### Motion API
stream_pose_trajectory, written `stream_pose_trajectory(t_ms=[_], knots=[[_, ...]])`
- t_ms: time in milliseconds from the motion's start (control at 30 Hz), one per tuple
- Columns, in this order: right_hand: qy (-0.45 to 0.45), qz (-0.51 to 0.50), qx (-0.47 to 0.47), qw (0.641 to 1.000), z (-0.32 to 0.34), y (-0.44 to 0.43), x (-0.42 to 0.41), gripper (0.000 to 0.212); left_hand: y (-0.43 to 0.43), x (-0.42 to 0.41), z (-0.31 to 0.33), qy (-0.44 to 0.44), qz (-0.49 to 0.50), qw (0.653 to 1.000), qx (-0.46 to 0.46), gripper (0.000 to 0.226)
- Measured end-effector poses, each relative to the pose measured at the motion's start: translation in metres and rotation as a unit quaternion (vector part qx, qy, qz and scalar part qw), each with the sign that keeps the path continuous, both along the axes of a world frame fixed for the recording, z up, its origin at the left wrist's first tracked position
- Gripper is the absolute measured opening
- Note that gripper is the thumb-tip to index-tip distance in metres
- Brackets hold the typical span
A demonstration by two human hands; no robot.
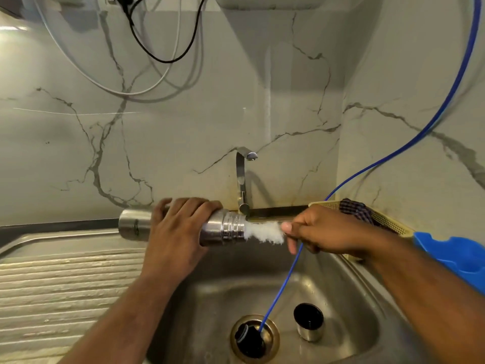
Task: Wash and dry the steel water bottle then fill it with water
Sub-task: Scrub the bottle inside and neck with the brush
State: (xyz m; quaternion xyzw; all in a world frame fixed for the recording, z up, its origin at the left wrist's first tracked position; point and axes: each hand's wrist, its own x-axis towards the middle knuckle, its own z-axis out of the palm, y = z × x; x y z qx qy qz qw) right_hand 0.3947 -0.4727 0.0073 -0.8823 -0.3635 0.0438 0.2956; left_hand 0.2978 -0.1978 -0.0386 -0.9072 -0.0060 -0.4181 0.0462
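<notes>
- Left hand, seen from the head camera, is wrapped over the middle of the steel water bottle, fingers curled round it.
- That bottle lies sideways in the air above the back edge of the sink, its mouth pointing right and its base towards the ribbed draining surface.
- Right hand is closed, fingers pinched on the end of a white brush whose bristles sit right at the bottle's mouth.
- A thin blue tube runs past this hand down into the drain; I cannot tell whether the hand touches it.
- A small steel cup stands in the basin beside the drain.
- Behind the bottle's neck rises the tap.
- To the right, a yellow basket holds a checked cloth.
</notes>
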Motion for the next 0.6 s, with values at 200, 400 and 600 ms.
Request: stream_pose_trajectory(t_ms=[200,400,600], knots=[[-0.184,-0.011,0.033,0.982,-0.007,0.011,-0.005,0.03,0.008,-0.003,0.005,-0.017,0.022,0.999,-0.021,0.074],[-0.407,-0.024,0.058,0.911,-0.013,0.016,-0.006,0.012,0.014,-0.003,0.004,0.006,0.035,0.999,-0.04,0.081],[0.186,0.028,0.12,0.975,-0.011,0.017,-0.004,0.019,0.013,-0.005,0.005,-0.015,0.03,0.999,0.005,0.076]])
